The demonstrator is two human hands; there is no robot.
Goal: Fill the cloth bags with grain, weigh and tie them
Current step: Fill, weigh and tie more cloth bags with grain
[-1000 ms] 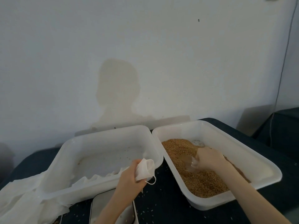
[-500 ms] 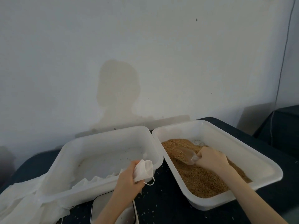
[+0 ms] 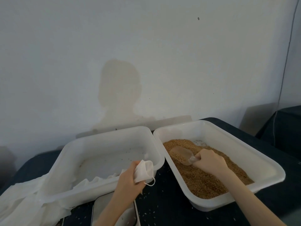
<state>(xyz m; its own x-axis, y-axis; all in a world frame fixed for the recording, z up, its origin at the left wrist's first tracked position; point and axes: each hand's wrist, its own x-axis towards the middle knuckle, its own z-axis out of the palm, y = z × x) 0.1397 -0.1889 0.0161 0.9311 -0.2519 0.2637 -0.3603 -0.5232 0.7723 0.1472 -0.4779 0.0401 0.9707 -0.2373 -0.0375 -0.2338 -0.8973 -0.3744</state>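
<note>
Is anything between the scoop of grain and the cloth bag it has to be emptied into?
Only the right tray's near-left wall and rim. The right hand holds the scoop inside that tray; the left hand holds the bag just outside it, over the dark table.

A makeshift packing corner, we think.
We see a stained pale plaster wall (image 3: 120,88) at twelve o'clock behind a dark cloth-covered table (image 3: 162,201).

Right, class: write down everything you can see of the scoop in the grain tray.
The scoop is small, clear and plastic-looking, with a rounded bowl and a short handle. The right hand grips the handle. The bowl points away to the left, lies low on the brown grain in the right white tray, and holds some grain. Its underside is hidden.
</note>
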